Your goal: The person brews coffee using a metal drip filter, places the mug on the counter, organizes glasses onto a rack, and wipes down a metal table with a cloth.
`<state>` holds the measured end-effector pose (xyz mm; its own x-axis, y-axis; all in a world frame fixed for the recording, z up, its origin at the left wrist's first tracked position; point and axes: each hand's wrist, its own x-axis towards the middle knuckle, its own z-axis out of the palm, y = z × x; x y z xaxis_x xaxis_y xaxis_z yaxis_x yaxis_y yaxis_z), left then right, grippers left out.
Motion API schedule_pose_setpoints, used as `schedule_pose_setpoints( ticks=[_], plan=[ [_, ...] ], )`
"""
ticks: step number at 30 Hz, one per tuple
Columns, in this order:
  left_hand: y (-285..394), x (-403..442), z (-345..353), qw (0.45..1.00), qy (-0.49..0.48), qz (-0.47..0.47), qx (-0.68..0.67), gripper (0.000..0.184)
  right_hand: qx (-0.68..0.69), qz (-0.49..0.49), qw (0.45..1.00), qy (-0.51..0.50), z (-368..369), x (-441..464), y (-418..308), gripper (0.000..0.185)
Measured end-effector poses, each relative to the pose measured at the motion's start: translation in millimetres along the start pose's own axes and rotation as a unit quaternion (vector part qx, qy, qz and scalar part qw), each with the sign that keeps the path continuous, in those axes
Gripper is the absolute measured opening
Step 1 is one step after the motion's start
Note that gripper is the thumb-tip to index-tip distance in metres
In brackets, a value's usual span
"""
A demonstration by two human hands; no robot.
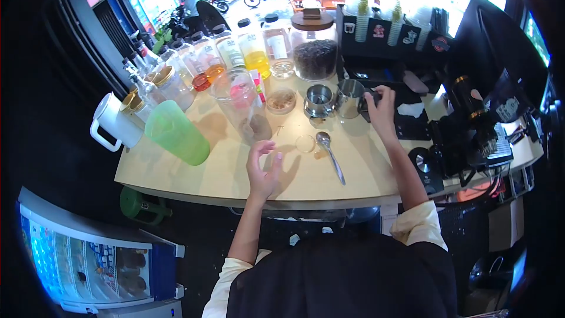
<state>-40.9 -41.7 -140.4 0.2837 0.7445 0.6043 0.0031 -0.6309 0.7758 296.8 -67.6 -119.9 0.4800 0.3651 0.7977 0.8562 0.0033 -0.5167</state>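
My right hand [381, 111] is closed on the dark handle of a metal pitcher [349, 100], which stands at the back of the wooden counter. My left hand [263, 169] is held over the counter's front part, fingers apart and holding nothing. Just beyond it stands a tall clear plastic cup [235, 99] with something brown at its bottom. A small metal cup or filter [318, 101] sits left of the pitcher. Nearer to me, a spoon [331, 158] lies by a wet ring mark. A shallow round dish [281, 101] holds brownish bits.
A green translucent pitcher [178, 133] and a white jug [115, 122] stand at the left. Several syrup bottles [252, 47] and a big wooden-lidded jar [315, 53] line the back. An espresso machine [482, 135] occupies the right end. Stacked cups [395, 26] fill a black holder.
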Motion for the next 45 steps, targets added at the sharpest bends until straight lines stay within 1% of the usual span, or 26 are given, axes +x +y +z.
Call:
schedule_pose_setpoints(
  ticks=[2, 3, 4, 6, 7, 9, 11, 12, 14, 15, 17, 22, 24, 25, 27, 28, 30, 32, 33, 34, 35, 37, 38, 40, 44, 45],
  plan=[
    [-3, 3, -10, 0.992, 0.126, 0.004, 0.025, 0.033, 0.069, 0.01, 0.998, -0.01, -8, 12, -36, 0.028],
    [-11, 4, -18, 0.988, 0.15, -0.021, 0.034, 0.053, 0.114, 0.012, 0.986, -0.124, -8, 14, -55, 0.029],
    [-13, 8, -20, 0.987, 0.154, -0.022, 0.038, 0.053, 0.155, 0.016, 0.959, -0.236, -2, 13, -71, 0.031],
    [-19, 27, -24, 0.97, 0.204, -0.007, 0.134, 0.077, 0.168, -0.078, 0.929, -0.319, 28, 7, -98, 0.032],
    [-26, 35, -25, 0.971, 0.187, -0.034, 0.143, 0.097, 0.138, -0.108, 0.918, -0.356, 47, 6, -110, 0.037],
    [-37, 46, -24, 0.97, 0.181, -0.029, 0.157, 0.102, 0.112, -0.147, 0.903, -0.388, 96, 2, -120, 0.042],
    [-51, 53, -19, 0.969, 0.183, -0.018, 0.166, 0.107, 0.064, -0.158, 0.868, -0.467, 158, -1, -114, 0.059],
    [-59, 50, -16, 0.975, 0.179, -0.045, 0.126, 0.111, 0.065, -0.173, 0.867, -0.463, 170, 4, -119, 0.059],
    [-58, 49, -18, 0.977, 0.181, -0.065, 0.09, 0.115, -0.02, -0.122, 0.827, -0.548, 192, 7, -129, 0.072],
    [-51, 48, -19, 0.977, 0.154, -0.082, 0.118, 0.117, -0.017, -0.129, 0.827, -0.548, 206, 6, -127, 0.072],
    [-47, 49, -25, 0.977, 0.111, -0.103, 0.153, 0.118, -0.099, -0.097, 0.759, -0.636, 227, 5, -119, 0.077],
    [-43, 56, -26, 0.982, 0.095, -0.116, 0.116, 0.111, -0.121, -0.076, 0.748, -0.648, 233, 6, -108, 0.089],
    [-39, 56, -26, 0.982, 0.095, -0.113, 0.117, 0.108, -0.084, -0.144, 0.76, -0.629, 253, -4, -80, 0.087],
    [-40, 55, -25, 0.982, 0.096, -0.116, 0.115, 0.108, -0.085, -0.144, 0.758, -0.631, 236, 1, -94, 0.087],
    [-42, 55, -25, 0.983, 0.094, -0.108, 0.116, 0.107, -0.104, -0.063, 0.755, -0.644, 198, 17, -120, 0.095],
    [-46, 54, -26, 0.983, 0.095, -0.109, 0.117, 0.107, -0.104, -0.063, 0.755, -0.645, 194, 21, -122, 0.095],
    [-51, 53, -25, 0.98, 0.097, -0.104, 0.136, 0.108, -0.075, -0.04, 0.824, -0.56, 189, 37, -127, 0.095],
    [-50, 55, -25, 0.982, 0.097, -0.098, 0.127, 0.106, 0.077, -0.019, 0.91, -0.408, 180, 56, -128, 0.105],
    [-49, 55, -24, 0.984, 0.097, -0.091, 0.118, 0.105, 0.143, 0.002, 0.913, -0.382, 176, 73, -133, 0.102],
    [-49, 55, -24, 0.984, 0.097, -0.091, 0.117, 0.105, 0.207, 0.023, 0.911, -0.355, 168, 88, -140, 0.098],
    [-49, 55, -24, 0.983, 0.101, -0.086, 0.129, 0.106, 0.206, 0.024, 0.912, -0.355, 154, 95, -153, 0.098],
    [-49, 54, -24, 0.981, 0.104, -0.083, 0.14, 0.106, 0.455, 0.156, 0.827, -0.291, 133, 101, -191, 0.085],
    [-49, 54, -24, 0.981, 0.104, -0.091, 0.135, 0.107, 0.454, 0.157, 0.828, -0.29, 130, 96, -204, 0.085],
    [-50, 54, -24, 0.981, 0.1, -0.099, 0.131, 0.107, 0.567, 0.101, 0.774, -0.262, 127, 78, -227, 0.09],
    [-48, 54, -23, 0.982, 0.103, -0.107, 0.116, 0.108, 0.571, 0.023, 0.767, -0.294, 127, 46, -245, 0.087],
    [-47, 53, -24, 0.981, 0.109, -0.104, 0.126, 0.108, 0.519, -0.029, 0.797, -0.306, 126, 41, -244, 0.085]
  ],
)
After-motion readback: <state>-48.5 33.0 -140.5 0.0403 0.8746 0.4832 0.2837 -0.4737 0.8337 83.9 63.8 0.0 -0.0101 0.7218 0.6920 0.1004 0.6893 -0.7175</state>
